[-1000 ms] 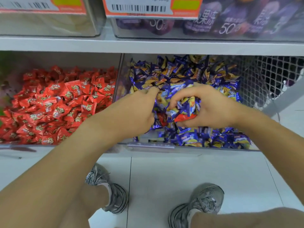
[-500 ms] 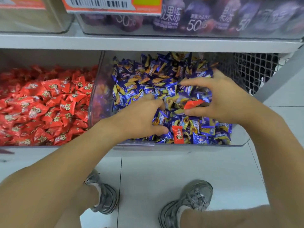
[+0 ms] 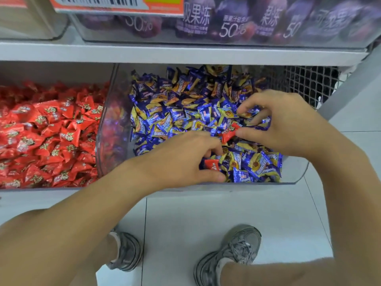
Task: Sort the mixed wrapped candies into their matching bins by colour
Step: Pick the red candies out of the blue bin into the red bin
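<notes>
Glossy foil-like candy wrappers (image 3: pixel 185 112) fill a clear smooth plastic bin (image 3: pixel 111 124) beside wire mesh (image 3: pixel 305 83).

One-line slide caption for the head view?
Both hands in the blue candy bin: right hand and left hand each pinching a stray red candy.

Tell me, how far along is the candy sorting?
Done: the red bin shows only red wrappers. In hand: both hands are in the blue bin; the right hand pinches one red candy, and the left hand closes on another. Left: both must cross to the red bin; any reds buried under the blue candies cannot be seen.
</notes>
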The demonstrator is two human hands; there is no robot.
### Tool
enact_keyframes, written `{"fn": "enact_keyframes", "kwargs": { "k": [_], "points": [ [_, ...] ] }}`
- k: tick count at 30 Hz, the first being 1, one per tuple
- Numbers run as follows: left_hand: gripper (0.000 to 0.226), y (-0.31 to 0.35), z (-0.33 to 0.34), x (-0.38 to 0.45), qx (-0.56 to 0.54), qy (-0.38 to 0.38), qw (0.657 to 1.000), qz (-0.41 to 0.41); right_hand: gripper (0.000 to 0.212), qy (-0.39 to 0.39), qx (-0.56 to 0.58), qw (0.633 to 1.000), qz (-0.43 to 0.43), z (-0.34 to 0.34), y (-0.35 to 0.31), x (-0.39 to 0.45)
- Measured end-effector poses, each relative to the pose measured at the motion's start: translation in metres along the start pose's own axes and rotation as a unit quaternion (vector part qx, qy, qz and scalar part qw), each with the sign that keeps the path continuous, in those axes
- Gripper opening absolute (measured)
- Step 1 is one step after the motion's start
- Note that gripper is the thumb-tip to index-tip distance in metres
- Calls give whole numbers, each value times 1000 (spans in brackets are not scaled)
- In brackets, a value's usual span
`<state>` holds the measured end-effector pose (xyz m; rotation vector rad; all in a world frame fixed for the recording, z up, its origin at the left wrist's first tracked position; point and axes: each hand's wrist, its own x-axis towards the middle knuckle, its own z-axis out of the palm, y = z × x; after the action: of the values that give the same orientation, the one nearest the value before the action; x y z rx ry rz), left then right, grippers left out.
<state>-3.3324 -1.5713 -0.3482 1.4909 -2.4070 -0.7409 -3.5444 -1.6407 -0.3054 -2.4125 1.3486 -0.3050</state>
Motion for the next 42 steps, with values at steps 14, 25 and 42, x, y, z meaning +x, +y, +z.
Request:
{"fn": "enact_keyframes", "kwargs": {
  "k": [14, 25, 42],
  "points": [
    [13, -14, -34, -1, -298, 126, 934, -151, 21, 85, 142, 986, 13, 6, 1, -1],
    [7, -20, -50, -46, -247, 107, 954, -135, 40, -77, 300, 950, -46, 43, -57, 9],
    [10, -52, -78, -138, -204, 158, 960, -113, 89, -311, -266, 891, -198, 139, -123, 84]
  ]
}}
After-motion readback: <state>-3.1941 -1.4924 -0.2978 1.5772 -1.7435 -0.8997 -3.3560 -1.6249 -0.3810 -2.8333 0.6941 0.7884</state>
